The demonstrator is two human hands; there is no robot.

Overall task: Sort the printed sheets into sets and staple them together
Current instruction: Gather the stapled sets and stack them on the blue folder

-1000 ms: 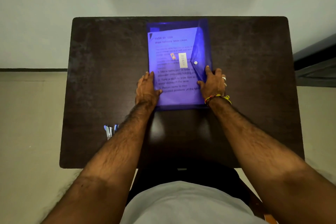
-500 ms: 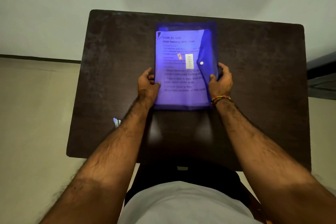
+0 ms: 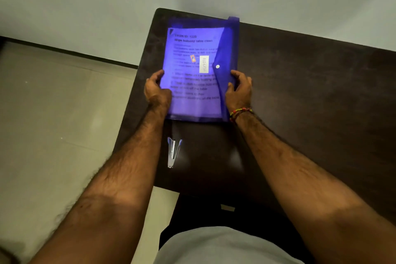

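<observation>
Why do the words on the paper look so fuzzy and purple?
Head view: the paper sits inside a see-through blue folder, which tints it; the small print is slightly blurred, only the big title reads. The dark table shows soft shine near the stapler.

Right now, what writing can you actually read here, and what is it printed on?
"TASK ID: 1228", with unsure digits: top sheet inside the blue snap folder.
"Wipe balcony table clean": same sheet, heading.
"REDACTED": white label.
Body paragraphs: too blurred.
Small red sticker: unreadable.
Stapler: no text visible.
</observation>
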